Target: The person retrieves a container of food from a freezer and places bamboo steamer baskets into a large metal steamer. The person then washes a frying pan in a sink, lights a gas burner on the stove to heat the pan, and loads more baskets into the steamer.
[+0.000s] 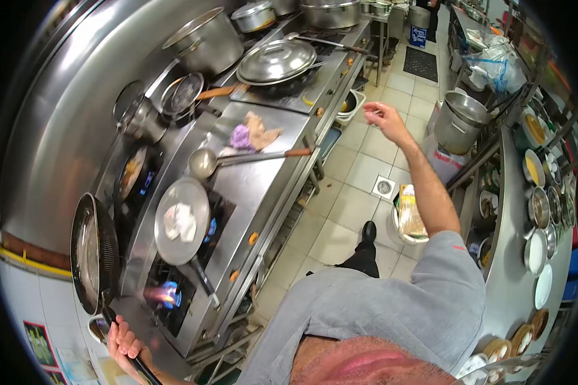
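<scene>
At the lower left, my left hand [126,342] is closed around the black handle of a frying pan [95,250]. This pan is raised and tipped on its side beside the stove, left of a lit burner [167,294]. My right hand [384,119] is stretched out over the aisle with loosely bent fingers and nothing in it. Between the two, a grey pan [181,239] with white food [180,222] in it rests over another flame. A ladle [203,164] lies on the steel top near a purple and beige cloth [253,133].
Behind the cloth stands a lidded pan [277,62], with a tall pot [205,45] near the wall. A small pan [133,173] holds food at the back. A bin [410,221] is on the tiled floor, and a counter with several bowls [535,251] runs along the right.
</scene>
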`<state>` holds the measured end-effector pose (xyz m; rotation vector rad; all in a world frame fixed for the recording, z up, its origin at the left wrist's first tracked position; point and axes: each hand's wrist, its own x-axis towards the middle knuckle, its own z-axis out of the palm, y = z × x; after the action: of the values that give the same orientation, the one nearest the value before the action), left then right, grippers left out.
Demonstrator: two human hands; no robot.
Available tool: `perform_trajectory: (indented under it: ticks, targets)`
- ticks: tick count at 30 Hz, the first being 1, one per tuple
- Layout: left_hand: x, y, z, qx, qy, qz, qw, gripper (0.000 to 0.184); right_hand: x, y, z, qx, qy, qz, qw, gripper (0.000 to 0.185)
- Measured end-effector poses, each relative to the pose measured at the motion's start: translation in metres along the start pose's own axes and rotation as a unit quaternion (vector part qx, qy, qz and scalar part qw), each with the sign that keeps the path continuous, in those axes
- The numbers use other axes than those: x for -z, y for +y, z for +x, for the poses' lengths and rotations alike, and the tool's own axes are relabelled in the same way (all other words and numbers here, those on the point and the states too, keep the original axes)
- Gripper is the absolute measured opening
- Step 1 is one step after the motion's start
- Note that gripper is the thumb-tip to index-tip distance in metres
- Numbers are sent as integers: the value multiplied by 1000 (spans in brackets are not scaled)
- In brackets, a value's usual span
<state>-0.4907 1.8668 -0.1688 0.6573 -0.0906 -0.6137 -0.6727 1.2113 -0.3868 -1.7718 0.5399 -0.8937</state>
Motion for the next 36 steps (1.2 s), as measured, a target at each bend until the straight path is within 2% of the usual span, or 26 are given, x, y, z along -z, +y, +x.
perform_trajectory:
  ticks: [2,7,9,12,13,16,20,22,23,25,26,27,29,31,32,33,36]
  targets:
    - [-27,-36,44,8,-16,2,1000,32,57,20,40,23,11,-74,997,23]
    - [-120,-138,152,18,-55,-15,998,32,183,32,156,33,47,-121,991,24]
    - [-149,-167,198,37,-62,-21,997,33,220,35,212,111,65,-168,977,25]
    - [-189,-215,267,66,-91,-47,992,34,250,12,291,128,68,-168,975,25]
    - [-204,-231,291,72,-84,-41,993,32,257,8,319,127,66,-169,975,26]
    - [-244,-278,359,56,-76,-3,996,29,273,6,411,211,58,-200,955,24]
    - [-284,-338,453,87,-115,-7,990,26,282,12,548,197,35,-291,936,28]
    - [-303,-363,498,120,-124,-25,985,27,284,14,616,266,61,-391,879,31]
    - [-313,-373,521,135,-128,-19,982,27,283,15,643,233,59,-394,887,33]
    - [-338,-399,563,138,-143,-28,980,26,284,19,697,231,19,-428,873,32]
    - [-349,-410,583,146,-133,-29,980,25,278,30,730,268,38,-426,863,26]
    - [-360,-419,604,150,-141,-5,979,24,282,40,760,275,32,-420,864,26]
    - [-385,-441,640,149,-125,29,980,21,281,48,806,368,3,-390,844,25]
    - [-410,-465,674,170,-135,52,975,17,278,62,858,408,2,-414,814,25]
    - [-431,-479,685,151,-84,67,983,20,279,67,884,407,-11,-443,799,24]
    - [-433,-491,705,172,-144,38,974,21,277,74,910,404,-25,-472,783,24]
    - [-465,-533,750,138,-112,16,984,21,275,90,972,384,-60,-438,811,22]
